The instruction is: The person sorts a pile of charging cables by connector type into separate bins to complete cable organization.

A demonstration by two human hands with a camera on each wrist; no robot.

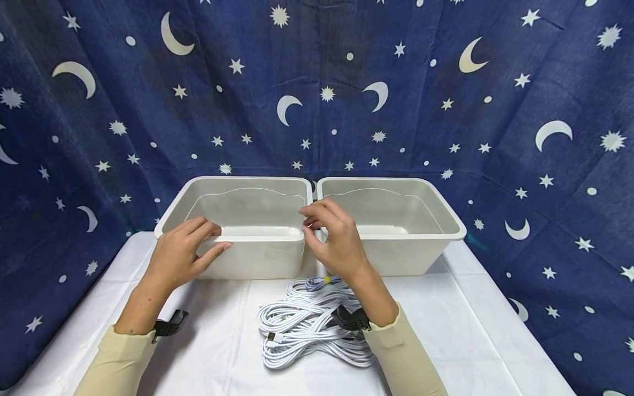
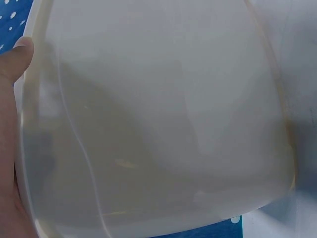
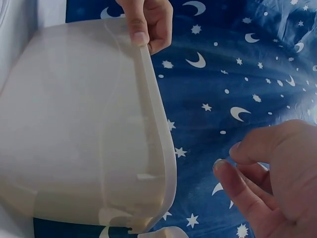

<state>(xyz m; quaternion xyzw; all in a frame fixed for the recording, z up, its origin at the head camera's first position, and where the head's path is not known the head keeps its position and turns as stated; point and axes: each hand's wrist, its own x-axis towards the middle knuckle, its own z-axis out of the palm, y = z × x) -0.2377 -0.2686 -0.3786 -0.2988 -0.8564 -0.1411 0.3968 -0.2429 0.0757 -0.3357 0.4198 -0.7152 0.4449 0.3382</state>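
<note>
Left bin (image 1: pixel 257 258), at the table's (image 1: pixel 223 330) far edge toward the left corner, pinched at its near rim (image 1: pixel 262 239) by the left hand (image 1: pixel 183 250), with the right hand (image 1: pixel 337 234) loosely curved and holding nothing. Could swivel into the right bin (image 1: pixel 406 256) if pulled by that one-sided grip. Shown only in the right wrist view: clear air between right fingertips (image 3: pixel 226 174) and rim, overlapping in the head view.

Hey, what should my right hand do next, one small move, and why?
I'd probably lower the right hand toward the white cables: it seems to hold nothing, and they lie loose on the cloth in front of the bins, while the left hand grips the left bin by its rim.
</note>
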